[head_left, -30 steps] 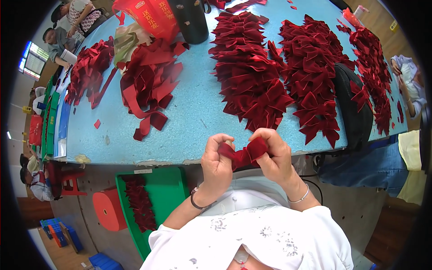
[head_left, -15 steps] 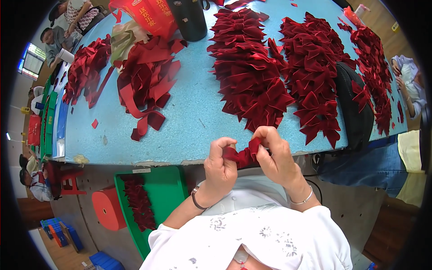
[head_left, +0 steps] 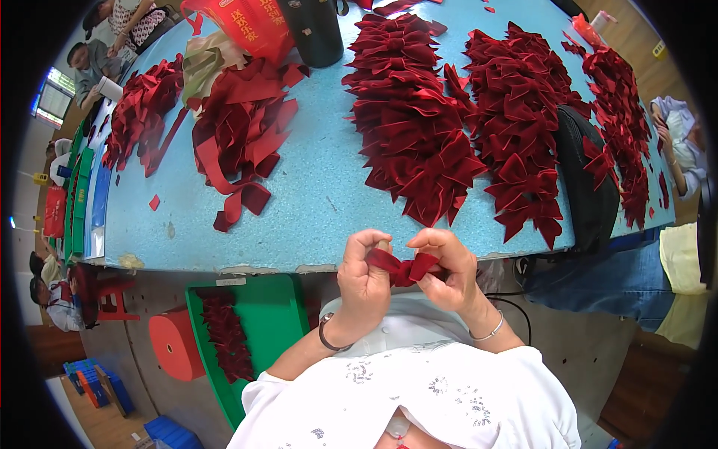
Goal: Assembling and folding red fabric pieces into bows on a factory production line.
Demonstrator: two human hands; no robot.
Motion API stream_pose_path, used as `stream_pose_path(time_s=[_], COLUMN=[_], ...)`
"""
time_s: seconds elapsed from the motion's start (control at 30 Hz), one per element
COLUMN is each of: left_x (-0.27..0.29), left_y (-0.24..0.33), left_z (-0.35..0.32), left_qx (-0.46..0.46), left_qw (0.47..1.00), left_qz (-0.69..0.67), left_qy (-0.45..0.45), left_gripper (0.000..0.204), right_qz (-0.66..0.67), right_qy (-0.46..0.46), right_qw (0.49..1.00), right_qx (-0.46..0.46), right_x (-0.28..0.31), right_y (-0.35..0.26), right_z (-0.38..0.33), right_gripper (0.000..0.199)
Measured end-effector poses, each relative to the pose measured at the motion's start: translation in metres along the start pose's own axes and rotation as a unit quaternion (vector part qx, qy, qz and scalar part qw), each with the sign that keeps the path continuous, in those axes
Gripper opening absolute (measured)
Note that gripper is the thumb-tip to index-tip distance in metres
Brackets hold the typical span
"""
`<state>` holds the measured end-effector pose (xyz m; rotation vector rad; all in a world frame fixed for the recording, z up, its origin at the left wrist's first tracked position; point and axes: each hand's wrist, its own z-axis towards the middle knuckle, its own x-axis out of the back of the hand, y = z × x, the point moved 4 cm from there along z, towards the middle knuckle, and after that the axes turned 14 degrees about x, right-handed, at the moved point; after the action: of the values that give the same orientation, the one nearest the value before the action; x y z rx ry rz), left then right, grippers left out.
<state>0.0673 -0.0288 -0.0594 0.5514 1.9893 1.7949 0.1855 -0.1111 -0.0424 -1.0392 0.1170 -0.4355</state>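
A dark red velvet ribbon bow [head_left: 404, 269] is held between my two hands, just off the table's near edge. My left hand [head_left: 363, 278] pinches the bow's left loop between thumb and fingers. At the right loop, my right hand [head_left: 447, 271] grips with thumb and bent fingers. The bow's middle knot shows between the hands; parts of both loops are covered by fingers. Beyond my hands, a long pile of finished red bows [head_left: 410, 127] lies on the blue table [head_left: 314, 172]. Loose red ribbon strips [head_left: 238, 135] are heaped to its left.
More bow piles [head_left: 516, 127] lie to the right beside a black bag [head_left: 587, 179]. A black tumbler [head_left: 313, 34] and red bag [head_left: 250, 30] stand at the back. Below the edge are a green bin [head_left: 273, 314] holding bows and a red ribbon roll [head_left: 176, 344]. Other people sit around the table.
My right hand has shifted slightly left and turned, and its fingers have moved along the right loop. The bow now shows more fully, spread between both hands.
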Motion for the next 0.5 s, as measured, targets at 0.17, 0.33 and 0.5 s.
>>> stream_pose_path(time_s=[0.17, 0.33, 0.5], left_x=[-0.001, -0.002, -0.005], left_y=[-0.001, 0.006, 0.011], left_z=[-0.001, -0.004, -0.006], left_qx=[0.001, -0.046, -0.091], left_qw=[1.0, 0.998, 0.994], left_qz=[-0.008, 0.025, 0.032], left_qy=[-0.005, 0.019, 0.053], left_gripper=[0.012, 0.012, 0.01], right_qz=[-0.003, 0.002, -0.128], right_qy=[0.048, 0.179, 0.187], right_qw=[0.999, 0.984, 0.974], right_qx=[0.006, -0.01, 0.031], right_x=[0.0, -0.006, -0.009], right_y=[0.009, 0.015, 0.0], right_z=[-0.007, -0.009, 0.002], right_gripper=[0.025, 0.017, 0.011])
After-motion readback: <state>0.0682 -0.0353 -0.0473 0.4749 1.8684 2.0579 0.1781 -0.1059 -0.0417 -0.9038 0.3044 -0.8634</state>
